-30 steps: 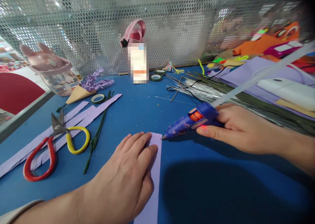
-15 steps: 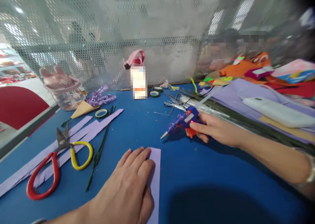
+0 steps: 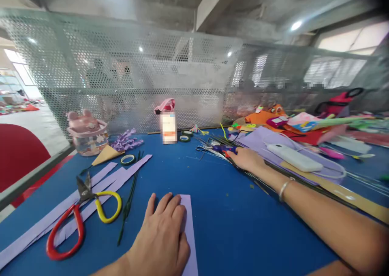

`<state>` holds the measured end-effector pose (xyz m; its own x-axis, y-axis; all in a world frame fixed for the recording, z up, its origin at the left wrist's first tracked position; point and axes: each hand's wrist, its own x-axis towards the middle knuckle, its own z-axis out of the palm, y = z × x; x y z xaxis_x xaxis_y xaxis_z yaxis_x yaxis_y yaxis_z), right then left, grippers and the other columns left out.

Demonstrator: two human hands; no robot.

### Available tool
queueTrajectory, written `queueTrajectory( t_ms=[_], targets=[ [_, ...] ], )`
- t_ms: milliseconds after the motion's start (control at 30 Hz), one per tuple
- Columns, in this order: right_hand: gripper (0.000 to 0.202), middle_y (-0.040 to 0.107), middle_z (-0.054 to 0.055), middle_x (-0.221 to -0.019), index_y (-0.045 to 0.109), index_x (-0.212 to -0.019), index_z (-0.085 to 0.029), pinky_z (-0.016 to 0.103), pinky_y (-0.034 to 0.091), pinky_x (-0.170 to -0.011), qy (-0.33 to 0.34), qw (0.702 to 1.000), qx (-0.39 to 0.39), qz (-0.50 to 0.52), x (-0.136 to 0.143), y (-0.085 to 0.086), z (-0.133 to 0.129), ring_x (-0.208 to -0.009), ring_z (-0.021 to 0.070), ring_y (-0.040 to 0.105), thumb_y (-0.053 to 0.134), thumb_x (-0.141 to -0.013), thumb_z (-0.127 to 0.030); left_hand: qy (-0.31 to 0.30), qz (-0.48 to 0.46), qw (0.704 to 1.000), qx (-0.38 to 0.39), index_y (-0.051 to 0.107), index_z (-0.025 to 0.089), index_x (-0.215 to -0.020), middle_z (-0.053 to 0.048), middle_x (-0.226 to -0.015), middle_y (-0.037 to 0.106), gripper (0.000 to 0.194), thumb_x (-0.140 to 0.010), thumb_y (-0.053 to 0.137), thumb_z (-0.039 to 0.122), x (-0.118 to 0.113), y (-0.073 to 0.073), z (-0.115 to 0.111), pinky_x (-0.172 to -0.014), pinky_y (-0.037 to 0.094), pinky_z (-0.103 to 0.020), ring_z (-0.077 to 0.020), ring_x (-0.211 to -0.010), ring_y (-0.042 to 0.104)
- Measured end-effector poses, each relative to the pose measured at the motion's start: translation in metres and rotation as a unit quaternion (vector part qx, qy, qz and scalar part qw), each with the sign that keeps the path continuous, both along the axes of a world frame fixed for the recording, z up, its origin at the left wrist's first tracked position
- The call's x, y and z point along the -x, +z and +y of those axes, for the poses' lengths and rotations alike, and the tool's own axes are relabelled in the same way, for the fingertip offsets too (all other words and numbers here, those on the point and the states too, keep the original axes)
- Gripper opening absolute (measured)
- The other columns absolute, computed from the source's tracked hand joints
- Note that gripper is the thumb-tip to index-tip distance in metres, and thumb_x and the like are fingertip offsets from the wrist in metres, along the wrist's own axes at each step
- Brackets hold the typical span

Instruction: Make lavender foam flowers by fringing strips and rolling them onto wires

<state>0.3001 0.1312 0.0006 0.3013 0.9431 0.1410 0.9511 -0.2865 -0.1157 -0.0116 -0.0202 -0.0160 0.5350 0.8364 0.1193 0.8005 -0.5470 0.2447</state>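
- Right hand: grip around blue plastic glue gun, withdrawn to thin silver wires.
- Left hand: fingers spread on flat purple paper strip, now gun-free.

Head camera, single view. Mount: wearer's head. Facing: forward and down, over blue table. Near range: left hand, large, bottom centre. Mid range: right hand, smaller, right of centre. Background: perforated screen across width; ceiling along top.
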Motion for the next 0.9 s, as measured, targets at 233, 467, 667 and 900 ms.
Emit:
queueTrajectory(
  t_ms=[233,467,667,900],
  targets=[
    [0.027,0.068,0.009,-0.099,0.063,-0.096,-0.019,0.031,0.043,-0.070,0.319,0.938,-0.128,-0.038,0.091,0.023,0.000,-0.087,0.0240,0.062,0.043,-0.089,-0.036,-0.010,-0.013,1.000,-0.007,0.057,0.017,-0.112,-0.013,-0.130,0.054,0.034,-0.083,0.043,0.029,0.000,0.005,-0.006,-0.110,0.021,-0.061,-0.0304,-0.127,0.042],
    [0.032,0.069,0.005,-0.068,0.069,-0.067,-0.016,0.024,0.039,-0.058,0.500,0.857,0.087,0.085,0.262,0.008,-0.006,-0.067,0.0177,0.061,0.050,-0.083,-0.036,-0.009,-0.019,1.000,-0.006,0.058,0.014,-0.108,-0.015,-0.120,0.056,0.035,-0.082,0.042,0.031,0.002,0.006,-0.004,-0.107,0.026,-0.059,-0.0311,-0.120,0.045],
    [0.020,0.059,0.006,-0.047,0.063,-0.054,-0.013,0.025,0.043,-0.051,0.379,0.904,0.169,0.100,0.296,0.005,0.001,-0.054,0.0193,0.061,0.067,-0.069,-0.026,-0.008,-0.034,0.999,-0.014,0.059,0.014,-0.107,-0.014,-0.115,0.058,0.036,-0.081,0.042,0.031,0.003,0.004,-0.003,-0.107,0.026,-0.059,-0.0298,-0.113,0.048],
    [0.029,0.050,-0.002,-0.041,0.053,-0.054,-0.013,0.019,0.041,-0.038,0.246,0.911,0.236,0.231,0.236,0.011,0.032,-0.034,0.0070,0.045,0.065,-0.079,-0.022,-0.019,-0.018,1.000,-0.015,0.060,0.011,-0.107,-0.017,-0.120,0.056,0.039,-0.083,0.039,0.033,0.004,0.005,-0.004,-0.107,0.026,-0.060,-0.0333,-0.122,0.044]
  ],
)
